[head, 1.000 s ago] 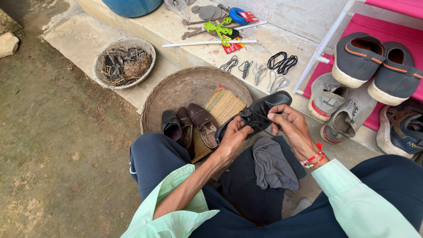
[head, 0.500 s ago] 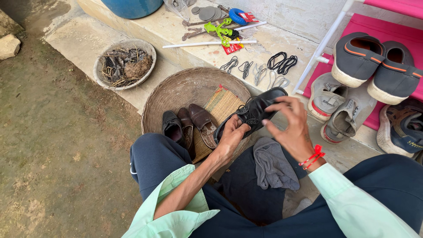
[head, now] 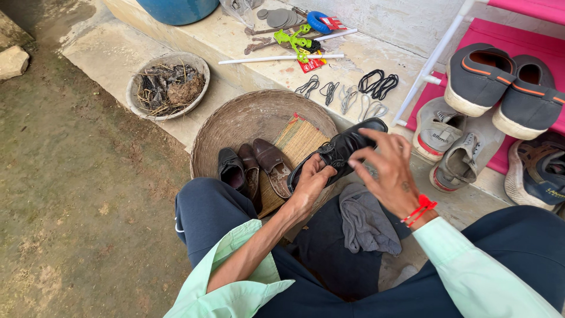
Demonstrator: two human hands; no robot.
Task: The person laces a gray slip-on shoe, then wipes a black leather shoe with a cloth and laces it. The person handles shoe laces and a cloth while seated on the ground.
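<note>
Black and glossy, the dress shoe (head: pixel 338 150) is sitting in the left hand (head: pixel 307 182), which is clamping its heel end; the right hand (head: pixel 388 168), fingers spread, is hiding part of its upper, perhaps brushing it. At nine o'clock, three brown shoes (head: pixel 253 168) are lying in the woven basket (head: pixel 235 121). At twelve, roughly five lace bundles (head: pixel 347 94) are resting on the step.

Brown shoes (head: pixel 265 168) in a woven basket (head: pixel 235 121) — grey sneakers (head: pixel 500 88) on a pink rack (head: pixel 518 35).
</note>
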